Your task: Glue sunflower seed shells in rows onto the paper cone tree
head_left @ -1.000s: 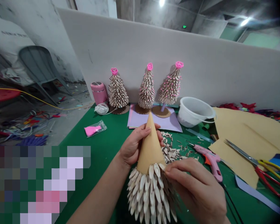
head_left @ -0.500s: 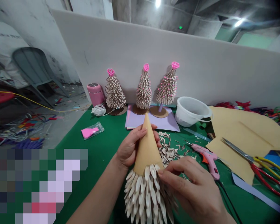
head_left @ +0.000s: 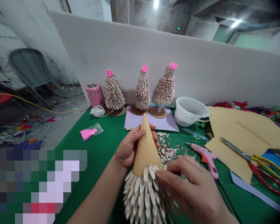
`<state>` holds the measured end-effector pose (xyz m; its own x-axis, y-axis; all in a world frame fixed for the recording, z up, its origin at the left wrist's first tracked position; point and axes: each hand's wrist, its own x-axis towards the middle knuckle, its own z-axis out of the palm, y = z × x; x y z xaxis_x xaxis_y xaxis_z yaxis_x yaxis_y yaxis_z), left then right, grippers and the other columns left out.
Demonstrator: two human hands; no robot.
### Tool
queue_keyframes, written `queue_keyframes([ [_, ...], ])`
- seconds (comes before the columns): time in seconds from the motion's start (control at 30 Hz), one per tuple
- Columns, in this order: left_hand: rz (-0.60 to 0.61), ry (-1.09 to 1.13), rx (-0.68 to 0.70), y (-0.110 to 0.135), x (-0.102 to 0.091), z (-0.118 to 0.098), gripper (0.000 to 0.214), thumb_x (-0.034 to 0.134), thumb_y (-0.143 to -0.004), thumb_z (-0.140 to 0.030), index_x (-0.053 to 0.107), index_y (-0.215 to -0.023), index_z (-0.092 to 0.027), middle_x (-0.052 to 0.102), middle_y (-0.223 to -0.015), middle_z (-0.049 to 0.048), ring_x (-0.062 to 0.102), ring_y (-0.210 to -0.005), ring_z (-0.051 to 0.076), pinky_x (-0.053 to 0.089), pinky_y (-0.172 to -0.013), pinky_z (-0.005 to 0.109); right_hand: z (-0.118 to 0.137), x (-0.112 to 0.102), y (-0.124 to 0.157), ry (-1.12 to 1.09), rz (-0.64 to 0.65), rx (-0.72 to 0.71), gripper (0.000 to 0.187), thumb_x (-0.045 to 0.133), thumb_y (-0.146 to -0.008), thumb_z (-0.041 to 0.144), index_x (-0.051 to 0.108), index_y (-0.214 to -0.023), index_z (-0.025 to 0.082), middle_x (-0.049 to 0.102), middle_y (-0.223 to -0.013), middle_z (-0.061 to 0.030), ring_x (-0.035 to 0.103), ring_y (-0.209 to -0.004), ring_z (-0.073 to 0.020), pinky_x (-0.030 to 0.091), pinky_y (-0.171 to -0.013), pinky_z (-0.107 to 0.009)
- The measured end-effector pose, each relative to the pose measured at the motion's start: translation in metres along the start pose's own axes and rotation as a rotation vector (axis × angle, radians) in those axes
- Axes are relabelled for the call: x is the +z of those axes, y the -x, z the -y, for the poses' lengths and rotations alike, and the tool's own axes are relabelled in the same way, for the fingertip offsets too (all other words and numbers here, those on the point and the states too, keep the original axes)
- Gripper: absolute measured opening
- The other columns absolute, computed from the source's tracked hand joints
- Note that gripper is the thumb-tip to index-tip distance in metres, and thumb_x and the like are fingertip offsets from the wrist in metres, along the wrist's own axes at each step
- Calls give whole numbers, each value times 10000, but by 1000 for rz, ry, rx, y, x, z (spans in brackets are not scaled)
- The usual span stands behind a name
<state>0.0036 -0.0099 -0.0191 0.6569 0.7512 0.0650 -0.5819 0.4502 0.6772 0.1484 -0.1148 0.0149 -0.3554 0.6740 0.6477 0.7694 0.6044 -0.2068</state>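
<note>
My left hand (head_left: 128, 146) is wrapped round the upper part of a tan paper cone (head_left: 146, 149), thumb in front and fingers behind. Overlapping rows of pale sunflower seed shells (head_left: 140, 193) cover the cone's lower part; its upper part is bare. At the right end of the top row, my right hand (head_left: 193, 183) is closed in a pinch on a seed shell, mostly hidden by the fingertips. Loose seed shells (head_left: 166, 154) lie behind the cone. To the right of them rests a pink hot glue gun (head_left: 206, 157), nozzle pointing left.
Three shell-covered trees (head_left: 114, 93) with pink tops stand at the back, near a pink canister (head_left: 94, 96) and a white bucket (head_left: 191, 110). Scissors (head_left: 249, 158) lie on tan paper (head_left: 235, 124) at right. A bag of pink pieces (head_left: 91, 132) lies left on the green table (head_left: 84, 161).
The view has shifted slightly. Both hands keep nearly the same place on the cone, with the right fingertips still at the top shell row.
</note>
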Motion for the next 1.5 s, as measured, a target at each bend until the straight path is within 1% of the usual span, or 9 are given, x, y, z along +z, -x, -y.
queue_keyframes([
  [0.2,1,0,4,0,0,0,223,479,-794,-284,557,-958,-155,595,-770,54,594,-709,182,471,-632,290,0,2,0,-31,-30,-1,135,540,-798,134,668,-776,170,593,-616,-21,477,-569,-114,389,-497,-226],
  [0.37,5,-2,-1,0,0,0,213,495,-781,-281,556,-944,-157,592,-763,54,594,-705,185,478,-610,286,0,2,0,-23,-3,-3,137,539,-793,126,667,-794,175,592,-622,-18,481,-573,-116,393,-502,-227],
  [0.63,18,5,-1,0,0,0,215,501,-781,-286,556,-945,-158,594,-767,56,599,-703,188,482,-619,300,1,0,-1,-26,25,-7,152,524,-805,126,669,-792,168,593,-628,-22,475,-578,-116,393,-502,-224],
  [1.03,18,12,-7,0,1,0,222,501,-779,-288,554,-949,-155,598,-766,56,600,-703,187,478,-626,296,2,0,0,-39,30,13,157,511,-814,136,658,-796,187,582,-646,-10,477,-595,-115,383,-519,-226],
  [1.23,14,9,-4,0,0,1,224,508,-777,-289,555,-951,-157,605,-762,57,601,-697,184,476,-632,295,2,1,1,-40,32,6,133,539,-790,121,658,-800,179,584,-645,-10,468,-592,-115,382,-514,-227],
  [1.5,1,10,-10,1,1,1,228,501,-782,-295,555,-953,-154,601,-762,55,597,-691,181,467,-631,290,3,1,0,-22,55,6,146,528,-793,115,660,-782,178,586,-642,-15,472,-586,-119,379,-505,-231],
])
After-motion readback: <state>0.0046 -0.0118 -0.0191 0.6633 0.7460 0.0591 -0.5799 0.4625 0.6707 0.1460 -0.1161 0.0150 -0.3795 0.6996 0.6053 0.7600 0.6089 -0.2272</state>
